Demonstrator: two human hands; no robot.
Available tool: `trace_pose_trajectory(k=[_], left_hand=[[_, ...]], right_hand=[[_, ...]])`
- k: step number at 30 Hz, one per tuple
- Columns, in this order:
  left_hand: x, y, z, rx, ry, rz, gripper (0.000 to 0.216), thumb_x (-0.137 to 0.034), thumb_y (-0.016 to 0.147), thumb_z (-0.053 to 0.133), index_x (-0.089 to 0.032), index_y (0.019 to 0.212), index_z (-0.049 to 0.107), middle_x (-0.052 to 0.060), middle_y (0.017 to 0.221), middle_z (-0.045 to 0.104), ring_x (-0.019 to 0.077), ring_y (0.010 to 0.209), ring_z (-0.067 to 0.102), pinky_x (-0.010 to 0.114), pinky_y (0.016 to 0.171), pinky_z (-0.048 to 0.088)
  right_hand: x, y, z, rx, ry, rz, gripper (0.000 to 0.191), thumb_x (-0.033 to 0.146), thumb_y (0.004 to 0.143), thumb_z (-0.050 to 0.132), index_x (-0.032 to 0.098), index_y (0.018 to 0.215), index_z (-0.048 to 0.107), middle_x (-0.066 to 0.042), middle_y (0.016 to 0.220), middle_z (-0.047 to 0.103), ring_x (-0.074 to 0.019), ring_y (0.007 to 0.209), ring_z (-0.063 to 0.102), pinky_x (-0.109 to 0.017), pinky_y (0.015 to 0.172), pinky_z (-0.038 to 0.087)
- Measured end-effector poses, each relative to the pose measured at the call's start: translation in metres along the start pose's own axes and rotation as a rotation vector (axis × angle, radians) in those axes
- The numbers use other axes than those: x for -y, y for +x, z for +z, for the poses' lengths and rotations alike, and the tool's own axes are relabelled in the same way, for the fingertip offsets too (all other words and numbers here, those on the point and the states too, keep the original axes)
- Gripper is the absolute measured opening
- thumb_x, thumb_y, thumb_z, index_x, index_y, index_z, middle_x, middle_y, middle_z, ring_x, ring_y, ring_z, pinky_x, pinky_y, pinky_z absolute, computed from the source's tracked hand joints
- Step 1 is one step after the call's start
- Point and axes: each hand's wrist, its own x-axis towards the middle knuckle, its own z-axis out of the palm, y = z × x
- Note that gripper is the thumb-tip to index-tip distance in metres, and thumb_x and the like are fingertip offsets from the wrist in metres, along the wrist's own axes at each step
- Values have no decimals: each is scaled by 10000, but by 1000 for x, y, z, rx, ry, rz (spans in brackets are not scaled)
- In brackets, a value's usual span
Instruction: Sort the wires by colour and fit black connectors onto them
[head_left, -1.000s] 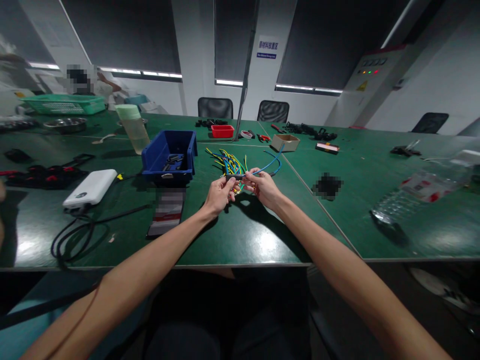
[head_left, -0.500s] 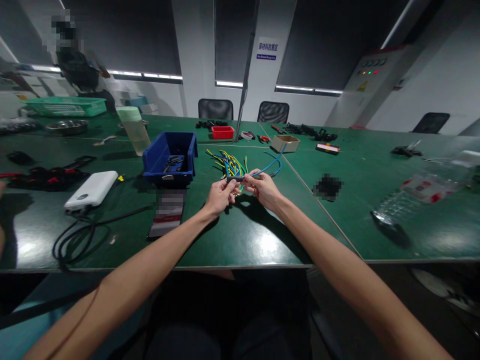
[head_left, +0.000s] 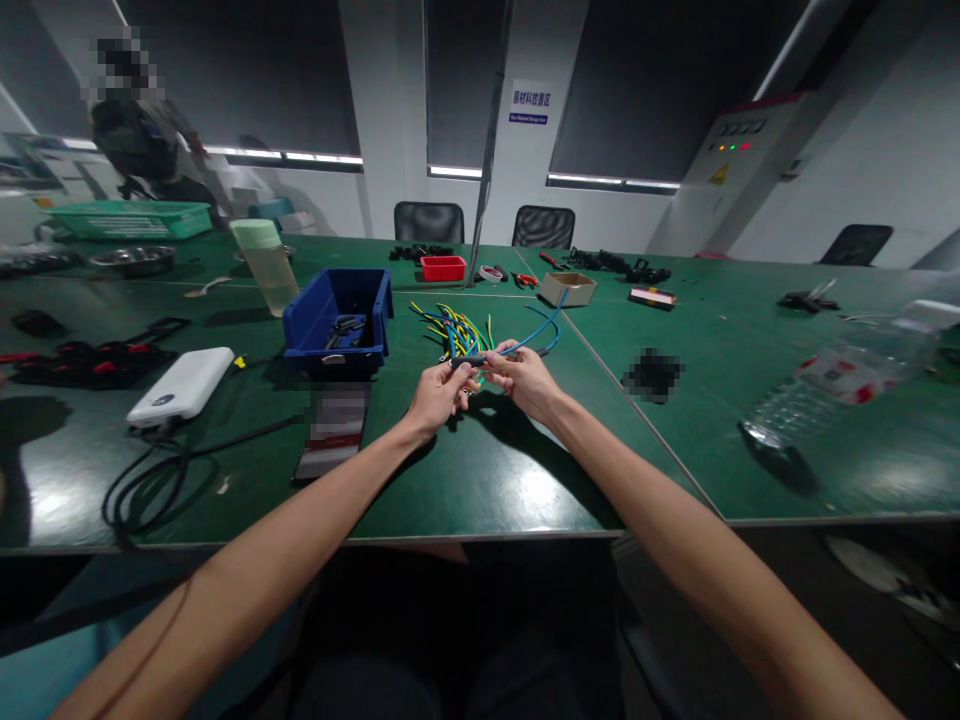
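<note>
My left hand (head_left: 437, 396) pinches a short black sleeve (head_left: 466, 362) held roughly level over the table. At the sleeve's right end, my right hand (head_left: 529, 382) has its fingers closed on a blue wire (head_left: 557, 328). That wire arcs away to the right and curls back behind the hand. Just beyond both hands lies a loose bundle of yellow, blue and green wires (head_left: 459, 326). My fingers hide where the wire meets the sleeve, so I cannot tell how far it goes in.
A blue bin (head_left: 304, 325) with dark parts inside stands to the left, a phone (head_left: 335, 430) before it. Farther left are a white power bank (head_left: 182, 385) and a bottle (head_left: 266, 270). A cardboard box (head_left: 570, 290) sits behind; a plastic bottle (head_left: 825, 385) lies right.
The view has shifted very slightly. Both hands keep nearly the same place and the same grip on the sleeve and the wire.
</note>
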Motion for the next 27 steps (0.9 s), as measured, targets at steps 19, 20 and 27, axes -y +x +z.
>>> trace_pose_trajectory(k=[19,20,27], left_hand=[[0,1,1,1,-27,-18,429,-509,805,575,-86,851,624,61,713,644,59,406,503,166,335,302],[0,1,1,0,-30,-18,429,-508,805,576,-84,851,626,63,714,644,60,407,505,166,336,302],[-1,1,0,10,-29,-22,404,-475,809,582,-77,857,635,60,712,640,62,413,505,170,345,313]], right_hand=[[2,-1,6,35,48,-5,361,273,602,830,195,763,517,16,755,676,-107,675,658,-212,665,553],[2,-1,6,30,47,-2,363,276,604,830,197,766,515,14,759,677,-108,678,659,-212,663,554],[0,0,4,10,35,-8,383,309,595,832,194,777,515,9,765,667,-117,690,665,-222,671,552]])
